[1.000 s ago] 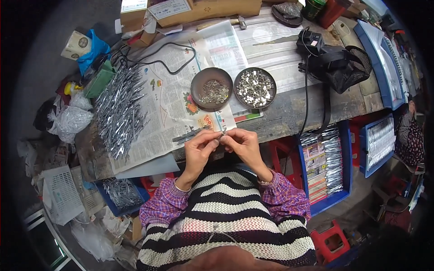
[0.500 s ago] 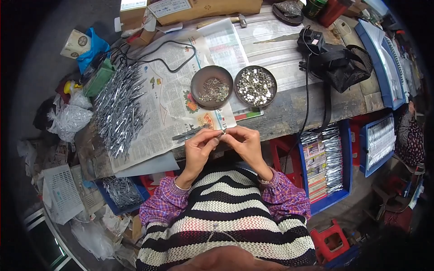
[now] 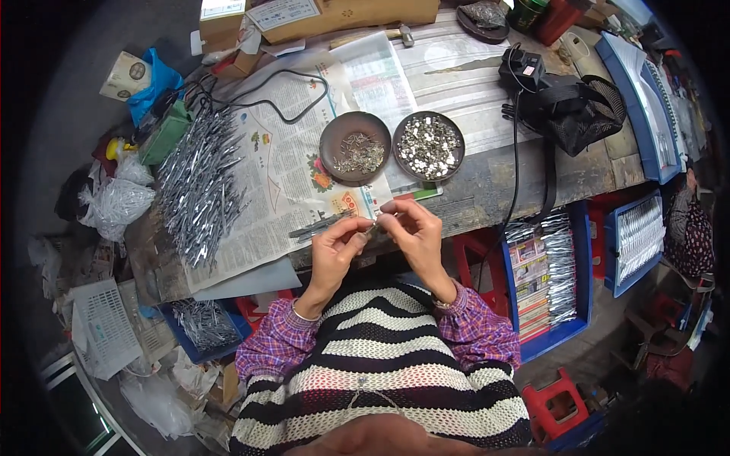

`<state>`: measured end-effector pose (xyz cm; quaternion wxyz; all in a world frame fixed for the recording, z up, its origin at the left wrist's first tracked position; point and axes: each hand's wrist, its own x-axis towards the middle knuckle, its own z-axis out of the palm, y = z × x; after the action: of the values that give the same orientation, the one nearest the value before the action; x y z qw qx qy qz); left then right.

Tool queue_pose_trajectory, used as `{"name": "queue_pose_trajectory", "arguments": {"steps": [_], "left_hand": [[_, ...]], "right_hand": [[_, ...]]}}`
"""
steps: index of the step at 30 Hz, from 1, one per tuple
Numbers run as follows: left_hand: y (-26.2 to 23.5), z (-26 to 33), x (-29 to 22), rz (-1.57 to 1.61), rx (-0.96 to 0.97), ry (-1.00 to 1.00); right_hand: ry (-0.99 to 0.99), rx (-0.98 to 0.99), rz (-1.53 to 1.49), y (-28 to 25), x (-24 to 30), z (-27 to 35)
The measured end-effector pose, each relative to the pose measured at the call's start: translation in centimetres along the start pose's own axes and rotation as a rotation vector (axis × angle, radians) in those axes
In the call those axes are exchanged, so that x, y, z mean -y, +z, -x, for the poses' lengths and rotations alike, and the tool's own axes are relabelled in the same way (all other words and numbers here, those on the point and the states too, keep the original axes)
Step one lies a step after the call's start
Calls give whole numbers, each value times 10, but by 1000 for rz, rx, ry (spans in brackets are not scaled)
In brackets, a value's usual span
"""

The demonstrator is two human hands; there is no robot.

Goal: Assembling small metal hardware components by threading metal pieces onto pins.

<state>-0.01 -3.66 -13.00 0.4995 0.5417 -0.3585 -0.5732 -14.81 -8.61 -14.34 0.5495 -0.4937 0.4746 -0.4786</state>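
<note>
Both my hands meet over the table's near edge, just in front of two round bowls. My left hand [image 3: 333, 254] is closed, thumb and forefinger pinching a small metal piece [image 3: 372, 227]. Close beside it, my right hand [image 3: 416, 237] is pinched at the fingertips; whatever they hold is too small to make out. The left brown bowl [image 3: 338, 131] contains little thin metal parts [image 3: 360, 156]. Shiny, chunkier metal bits [image 3: 430, 146] fill the right bowl [image 3: 433, 113]. Newspaper [image 3: 285, 178] lies under the left bowl, with a heap of slim silvery metal strips [image 3: 199, 186] on its left.
A black cable [image 3: 293, 118] loops across the newspaper. Behind lie a hammer [image 3: 407, 36] and cardboard boxes [image 3: 342, 14]. A black mesh bag [image 3: 582, 114] sits at right. Below the table stand a blue crate [image 3: 588, 262] of metal strips and a red stool [image 3: 559, 406].
My right hand has drawn slightly up and away from the left, its forefinger lifting and a small gap opening between the fingertips. The left hand has barely moved.
</note>
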Motion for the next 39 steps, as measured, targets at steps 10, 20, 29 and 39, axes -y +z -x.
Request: {"name": "queue_pose_trajectory", "arguments": {"steps": [10,20,29,39], "left_hand": [[-1,1,0,-4,9,-4],[-3,1,3,-40,17,24],[-3,-1,2,-62,30,64],[-22,17,-12,-91,-33,106]], "right_hand": [[24,220,76,-13,10,-3],[15,209,191,-9,8,2],[-93,182,190,-7,8,0],[230,296,-15,-10,-2,5]]}}
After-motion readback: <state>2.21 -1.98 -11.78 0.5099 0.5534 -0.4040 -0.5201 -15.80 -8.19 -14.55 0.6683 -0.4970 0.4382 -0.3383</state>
